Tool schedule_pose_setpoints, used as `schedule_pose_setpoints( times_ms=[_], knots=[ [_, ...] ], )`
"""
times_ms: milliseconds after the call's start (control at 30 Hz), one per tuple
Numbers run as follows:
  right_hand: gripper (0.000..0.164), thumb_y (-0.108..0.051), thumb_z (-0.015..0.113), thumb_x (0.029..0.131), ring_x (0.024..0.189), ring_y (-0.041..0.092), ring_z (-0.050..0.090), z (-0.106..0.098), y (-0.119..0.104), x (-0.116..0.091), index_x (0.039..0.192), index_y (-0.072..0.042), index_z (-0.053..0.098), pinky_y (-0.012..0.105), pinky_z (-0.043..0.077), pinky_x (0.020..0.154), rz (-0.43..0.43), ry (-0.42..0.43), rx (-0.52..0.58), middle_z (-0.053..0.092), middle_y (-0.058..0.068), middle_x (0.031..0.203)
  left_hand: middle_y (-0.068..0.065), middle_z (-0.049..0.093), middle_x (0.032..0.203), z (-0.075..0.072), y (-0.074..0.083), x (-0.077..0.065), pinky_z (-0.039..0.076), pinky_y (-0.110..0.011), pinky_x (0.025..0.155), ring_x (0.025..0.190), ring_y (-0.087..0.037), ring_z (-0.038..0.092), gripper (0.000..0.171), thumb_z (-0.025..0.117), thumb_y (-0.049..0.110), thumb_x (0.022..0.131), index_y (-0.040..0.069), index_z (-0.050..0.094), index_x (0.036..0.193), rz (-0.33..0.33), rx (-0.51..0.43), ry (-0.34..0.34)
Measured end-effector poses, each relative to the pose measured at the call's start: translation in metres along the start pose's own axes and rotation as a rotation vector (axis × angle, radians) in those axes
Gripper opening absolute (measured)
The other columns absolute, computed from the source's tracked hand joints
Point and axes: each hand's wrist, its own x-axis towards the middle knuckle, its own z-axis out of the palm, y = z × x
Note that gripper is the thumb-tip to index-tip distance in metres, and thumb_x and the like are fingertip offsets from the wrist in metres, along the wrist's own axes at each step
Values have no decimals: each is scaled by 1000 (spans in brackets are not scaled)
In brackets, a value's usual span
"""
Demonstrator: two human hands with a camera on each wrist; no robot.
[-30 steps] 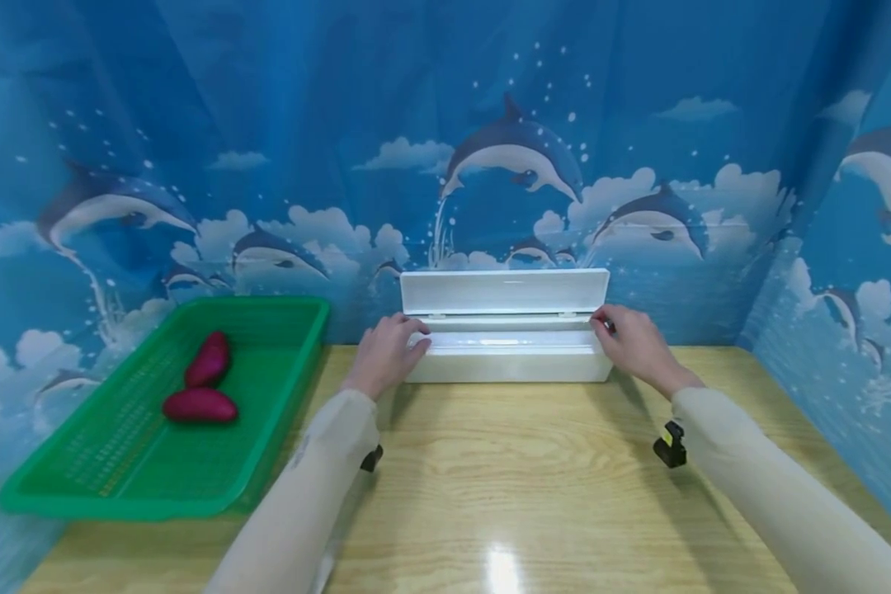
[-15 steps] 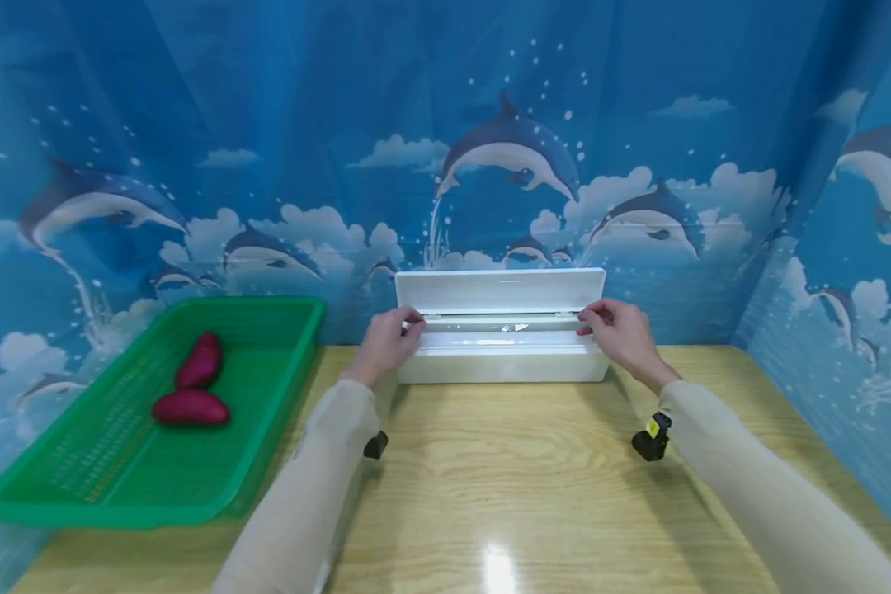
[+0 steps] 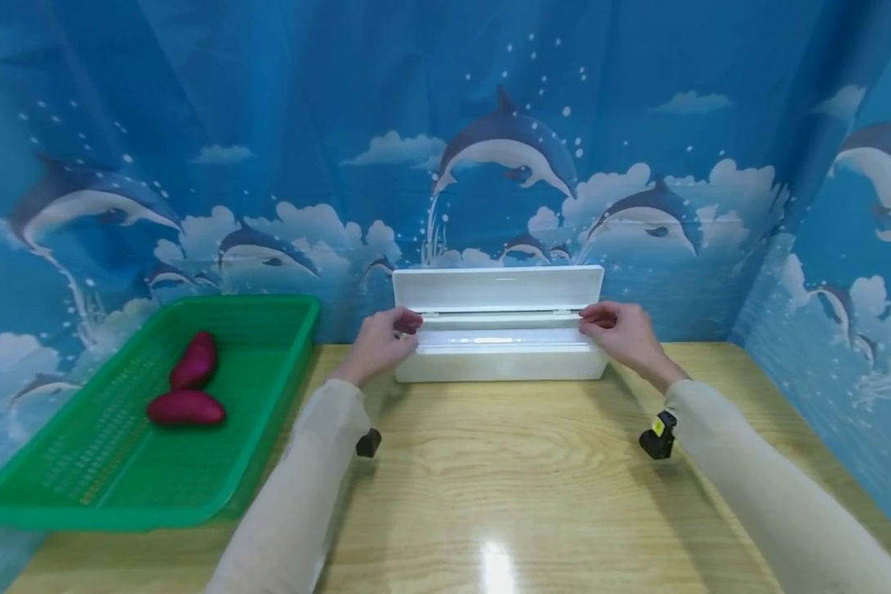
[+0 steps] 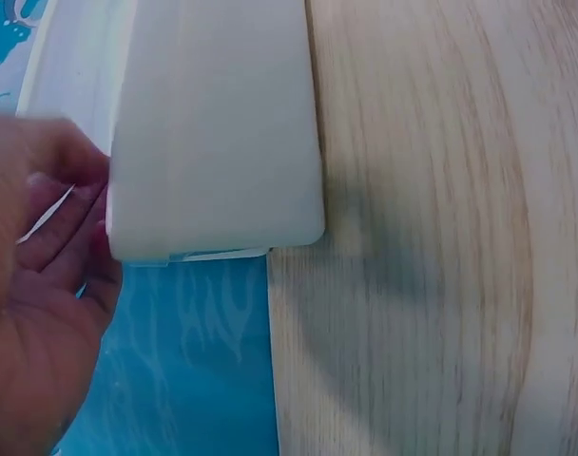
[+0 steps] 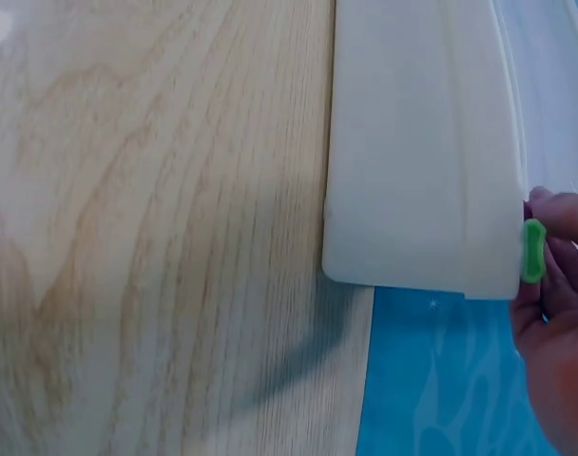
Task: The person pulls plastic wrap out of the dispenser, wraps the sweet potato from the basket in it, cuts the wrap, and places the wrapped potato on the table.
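A long white plastic wrap dispenser (image 3: 499, 368) stands at the table's back edge, its lid (image 3: 497, 289) raised against the curtain. A shiny roll of plastic wrap (image 3: 486, 337) lies inside. My left hand (image 3: 379, 342) is at the dispenser's left end, thumb and fingers pinching at the film's edge, the pinch partly hidden. At the opposite end my right hand (image 3: 627, 337) pinches likewise, fingertips over the opening. In the right wrist view a small green piece (image 5: 533, 251) shows at the dispenser's end, right beside the right fingers.
On the left sits a green plastic basket (image 3: 267, 429) holding two purple sweet potatoes, one sweet potato (image 3: 193, 360) behind the other sweet potato (image 3: 186, 408). A wood-grain table (image 3: 505, 470) lies under everything. A dolphin-print curtain (image 3: 304, 124) rises behind and at the right.
Both hands moved slightly, the right one inward over the dispenser's end, its fingers curling more. Bright glints seen between the hands half a second ago are gone. The view shifted a little.
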Motion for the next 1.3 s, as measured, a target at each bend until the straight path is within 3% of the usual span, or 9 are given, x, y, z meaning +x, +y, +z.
schedule_pose_setpoints(
  times_ms=[167, 400, 700, 900, 1033, 1167, 1300],
  knots=[
    [25, -12, 59, 103, 92, 24, 74, 2, 3, -1, 122, -1, 72, 19, 56, 66, -11, 32, -9, 75, 22, 110, -12, 72, 121, 5, -1, 3, 56, -43, 101, 113, -27, 66, 25, 64, 15, 101, 8, 70, 124, 37, -15, 82],
    [26, -16, 58, 105, 91, 13, 70, 1, 7, -2, 123, -4, 72, 21, 55, 67, 3, 17, 43, 74, 21, 116, -8, 71, 113, 11, -2, 5, 55, -40, 94, 106, -25, 63, 18, 64, 21, 102, 12, 73, 114, -62, -143, 190],
    [38, -34, 58, 105, 96, 21, 61, -3, 5, 0, 126, -4, 69, 21, 51, 70, 47, 39, 90, 69, 20, 122, -9, 69, 117, 12, 2, 7, 53, -44, 100, 113, -26, 61, 21, 61, 25, 104, 11, 69, 118, -114, -220, 249],
    [38, -32, 58, 105, 95, 18, 64, -8, 0, 1, 127, -2, 66, 20, 56, 73, 62, 33, 165, 68, 23, 124, -9, 67, 120, 9, 8, 7, 51, -46, 105, 119, -26, 61, 23, 56, 26, 106, 11, 64, 122, -79, -259, 250],
    [37, -30, 58, 105, 98, 8, 68, -12, -4, 2, 127, -2, 65, 22, 58, 79, 65, 36, 226, 69, 20, 126, -9, 67, 121, 6, 11, 7, 50, -47, 105, 118, -26, 61, 24, 53, 27, 108, 10, 60, 124, -46, -275, 226],
    [34, -26, 55, 107, 98, 0, 70, -15, -8, 6, 128, 0, 62, 23, 58, 86, 30, 38, 274, 74, 6, 120, -7, 70, 124, 2, 17, 8, 48, -49, 107, 122, -27, 60, 25, 48, 30, 109, 12, 55, 126, -42, -302, 194],
    [35, -25, 52, 108, 99, 1, 72, -18, -11, 8, 130, 2, 57, 26, 57, 92, -2, 25, 323, 75, -11, 108, -7, 72, 123, -2, 21, 9, 46, -50, 111, 124, -27, 61, 26, 45, 34, 110, 14, 52, 126, -33, -325, 181]
  ],
)
